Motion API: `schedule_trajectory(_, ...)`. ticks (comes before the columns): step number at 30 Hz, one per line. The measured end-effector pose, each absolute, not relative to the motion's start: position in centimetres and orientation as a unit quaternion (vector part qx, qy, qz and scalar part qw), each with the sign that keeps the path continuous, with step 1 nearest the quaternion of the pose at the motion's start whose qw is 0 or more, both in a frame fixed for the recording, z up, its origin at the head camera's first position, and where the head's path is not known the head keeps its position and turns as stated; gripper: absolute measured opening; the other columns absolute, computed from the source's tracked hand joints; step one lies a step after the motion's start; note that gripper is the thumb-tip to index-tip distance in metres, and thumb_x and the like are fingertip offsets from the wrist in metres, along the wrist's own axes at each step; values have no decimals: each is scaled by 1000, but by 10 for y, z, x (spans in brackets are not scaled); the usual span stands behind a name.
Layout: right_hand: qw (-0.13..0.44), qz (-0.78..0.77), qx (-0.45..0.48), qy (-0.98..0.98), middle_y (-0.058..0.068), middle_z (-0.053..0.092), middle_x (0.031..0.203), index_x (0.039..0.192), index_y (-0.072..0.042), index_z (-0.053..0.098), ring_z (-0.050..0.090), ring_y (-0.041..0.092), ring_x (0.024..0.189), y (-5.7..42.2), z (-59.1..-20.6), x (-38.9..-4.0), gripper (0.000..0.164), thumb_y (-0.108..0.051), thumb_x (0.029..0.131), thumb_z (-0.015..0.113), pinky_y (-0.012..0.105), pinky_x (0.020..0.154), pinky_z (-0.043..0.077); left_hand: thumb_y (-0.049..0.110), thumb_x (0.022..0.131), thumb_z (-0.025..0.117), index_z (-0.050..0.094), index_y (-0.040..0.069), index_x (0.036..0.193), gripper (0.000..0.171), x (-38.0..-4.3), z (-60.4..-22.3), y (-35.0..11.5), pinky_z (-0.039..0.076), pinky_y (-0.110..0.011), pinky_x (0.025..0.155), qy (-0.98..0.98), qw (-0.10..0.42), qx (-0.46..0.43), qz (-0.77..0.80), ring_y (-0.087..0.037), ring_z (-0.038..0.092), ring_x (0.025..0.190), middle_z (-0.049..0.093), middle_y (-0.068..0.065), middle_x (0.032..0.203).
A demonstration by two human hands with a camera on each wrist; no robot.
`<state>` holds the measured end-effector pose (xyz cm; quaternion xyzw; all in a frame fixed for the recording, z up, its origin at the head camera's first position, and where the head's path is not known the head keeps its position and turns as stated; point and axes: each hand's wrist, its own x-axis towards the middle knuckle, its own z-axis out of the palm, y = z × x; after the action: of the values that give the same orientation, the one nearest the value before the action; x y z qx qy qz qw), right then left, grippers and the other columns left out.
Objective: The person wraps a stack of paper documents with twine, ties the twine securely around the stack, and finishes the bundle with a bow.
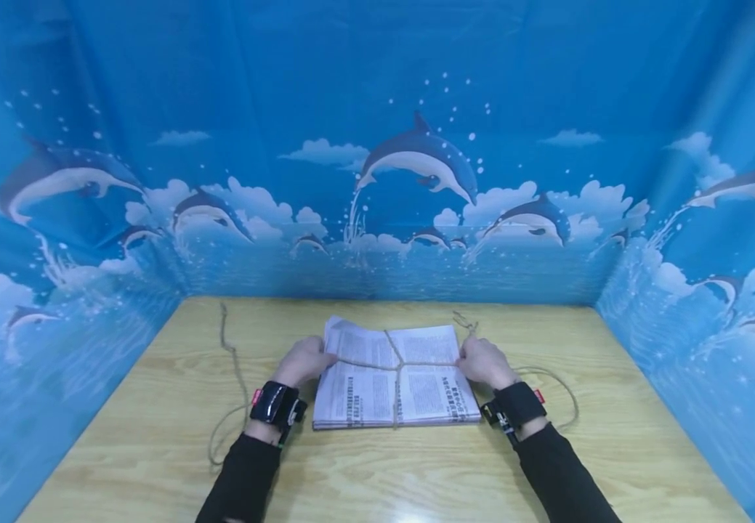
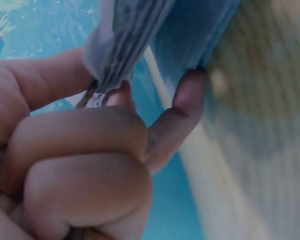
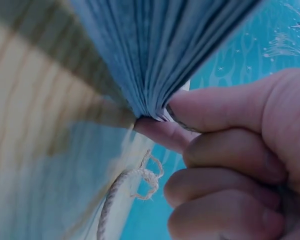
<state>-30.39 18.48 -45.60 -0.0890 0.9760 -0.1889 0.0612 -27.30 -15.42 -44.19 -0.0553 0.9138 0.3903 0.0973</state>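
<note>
A stack of folded newspapers [image 1: 364, 396] lies in the middle of the table, with a thin tan rope [image 1: 396, 399] crossed over its top. My left hand [image 1: 304, 360] pinches the stack's left edge, thumb on top and fingers below. In the left wrist view the layered paper edge [image 2: 132, 47] sits between them, other fingers curled. On the opposite side my right hand [image 1: 484, 362] grips the right edge. There, in the right wrist view, thumb and forefinger squeeze the sheets [image 3: 150, 60] together. The underside of the stack is hidden in the head view.
One loose rope length [image 1: 240, 374] trails over the wooden table [image 1: 377, 472] left of the stack. Another rope loop [image 1: 563, 385] curves out beyond my right wrist, and a frayed rope end [image 1: 465, 322] lies behind the right hand. A blue dolphin-print curtain [image 1: 377, 269] encloses the table's back and sides.
</note>
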Motion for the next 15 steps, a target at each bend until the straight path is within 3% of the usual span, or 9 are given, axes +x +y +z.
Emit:
schedule_trajectory(5, 64, -194, -89, 975, 2, 55, 60, 71, -8, 65, 48, 15, 52, 186, -456, -304, 20, -12, 90, 61, 26, 48, 35, 23, 94, 62, 59, 2, 107, 24, -277, -449, -158, 47, -34, 74, 895, 108, -51, 430, -23, 60, 84, 63, -11, 96)
schedule_trajectory(10, 67, -197, -81, 975, 3, 57, 62, 72, -7, 66, 50, 16, 54, 185, -456, -303, 19, -12, 90, 61, 27, 49, 36, 21, 95, 61, 55, 4, 97, 19, -282, -453, -159, 43, -32, 71, 886, 112, -45, 447, -25, 58, 83, 59, -12, 94)
schedule_trajectory(15, 63, -192, -82, 976, 3, 58, 63, 72, -7, 66, 51, 18, 56, 183, -455, -302, 19, -13, 90, 61, 27, 51, 37, 19, 96, 58, 54, -1, 110, 25, -285, -455, -159, 45, -30, 70, 866, 109, -51, 486, -25, 60, 84, 60, -15, 99)
